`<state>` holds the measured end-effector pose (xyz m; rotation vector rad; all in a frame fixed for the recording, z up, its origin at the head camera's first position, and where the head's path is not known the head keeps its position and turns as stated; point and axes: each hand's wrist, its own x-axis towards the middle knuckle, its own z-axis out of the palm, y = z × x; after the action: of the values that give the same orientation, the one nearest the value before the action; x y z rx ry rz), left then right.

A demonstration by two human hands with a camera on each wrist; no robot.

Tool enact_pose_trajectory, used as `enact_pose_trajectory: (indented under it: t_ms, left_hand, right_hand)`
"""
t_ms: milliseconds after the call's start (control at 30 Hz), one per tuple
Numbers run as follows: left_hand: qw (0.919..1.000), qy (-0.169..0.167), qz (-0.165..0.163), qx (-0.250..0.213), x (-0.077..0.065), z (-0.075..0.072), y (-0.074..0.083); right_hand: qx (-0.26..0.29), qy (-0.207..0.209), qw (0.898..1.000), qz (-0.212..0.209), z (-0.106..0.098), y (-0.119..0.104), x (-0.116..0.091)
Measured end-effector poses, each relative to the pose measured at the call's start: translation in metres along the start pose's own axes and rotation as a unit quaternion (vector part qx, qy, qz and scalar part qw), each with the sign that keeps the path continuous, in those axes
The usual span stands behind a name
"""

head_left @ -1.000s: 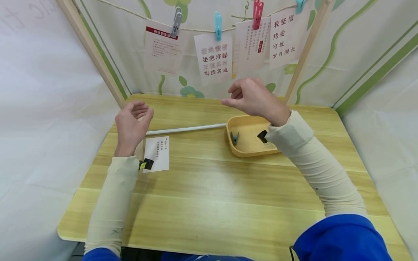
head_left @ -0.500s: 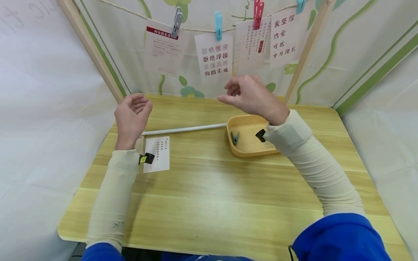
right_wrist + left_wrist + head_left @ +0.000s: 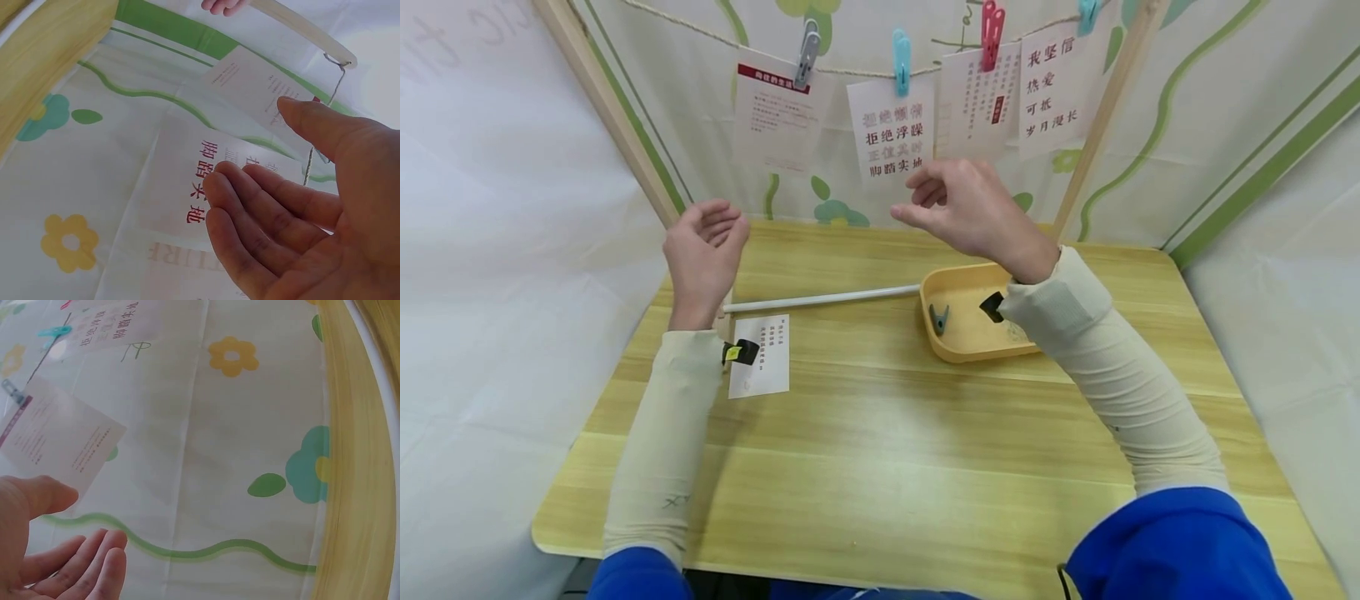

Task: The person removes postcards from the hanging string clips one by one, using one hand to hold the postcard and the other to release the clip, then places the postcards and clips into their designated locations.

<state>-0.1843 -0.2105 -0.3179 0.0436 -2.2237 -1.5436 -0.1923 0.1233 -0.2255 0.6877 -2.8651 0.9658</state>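
Observation:
In the head view my left hand [image 3: 702, 265] hovers over the table's left back, fingers loosely bent and holding nothing. My right hand [image 3: 973, 208] is raised at centre right, thumb apart from its bent fingers, also holding nothing. Behind them a twine line [image 3: 700, 27] carries several printed cards. A grey clothespin [image 3: 807, 54] holds the red-headed card [image 3: 775, 117]. The second card [image 3: 889, 125] hangs from a light blue clothespin [image 3: 902, 62]; my right fingertips overlap its lower corner in this view. A red clothespin [image 3: 992, 35] and another blue clothespin [image 3: 1087, 15] hold the two right-hand cards.
A yellow tray [image 3: 958, 357] at the right back contains a dark green clothespin [image 3: 939, 319]. A white rod [image 3: 827, 297] lies left of it. One loose card [image 3: 771, 333] lies on the table beneath my left wrist. Wooden posts [image 3: 617, 117] flank the line.
My left hand has risen slightly toward the line. My right hand has shifted a little up and to the left. The cards, clothespins and tray stay where they were.

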Motion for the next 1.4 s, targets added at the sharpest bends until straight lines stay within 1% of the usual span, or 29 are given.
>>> enact_pose_trajectory:
  t_ms: [200, 433, 667, 767, 933, 1033, 1233, 1400]
  left_hand:
    - [0.9999, 0.006, 0.008, -0.006, 0.006, 0.003, 0.003]
    - [0.9999, 0.008, -0.002, -0.009, 0.013, 0.007, 0.005]
    - [0.9994, 0.017, 0.014, -0.026, 0.02, 0.009, 0.01]
    - [0.9993, 0.016, 0.01, -0.031, 0.024, 0.009, 0.012]
    - [0.9995, 0.008, 0.002, -0.031, 0.03, 0.008, 0.015]
    - [0.9995, 0.009, 0.005, -0.03, 0.032, 0.008, 0.016]
    - [0.9991, 0.011, 0.018, -0.037, 0.039, 0.008, 0.021]
    - [0.9993, 0.005, 0.007, -0.035, 0.045, 0.01, 0.024]
  right_hand:
    - [-0.001, 0.01, 1.0, -0.01, -0.004, -0.009, 0.002]
    - [0.005, 0.028, 0.999, -0.02, -0.006, -0.016, 0.005]
    - [0.011, 0.041, 0.999, -0.026, -0.008, -0.019, 0.008]
    - [0.015, 0.045, 0.999, -0.027, -0.008, -0.021, 0.008]
    - [0.021, 0.038, 0.999, -0.026, -0.006, -0.022, 0.009]
    - [0.024, 0.032, 0.999, -0.029, -0.004, -0.022, 0.009]
    - [0.018, 0.047, 0.998, -0.034, -0.006, -0.024, 0.012]
    - [0.014, 0.046, 0.998, -0.035, -0.008, -0.029, 0.013]
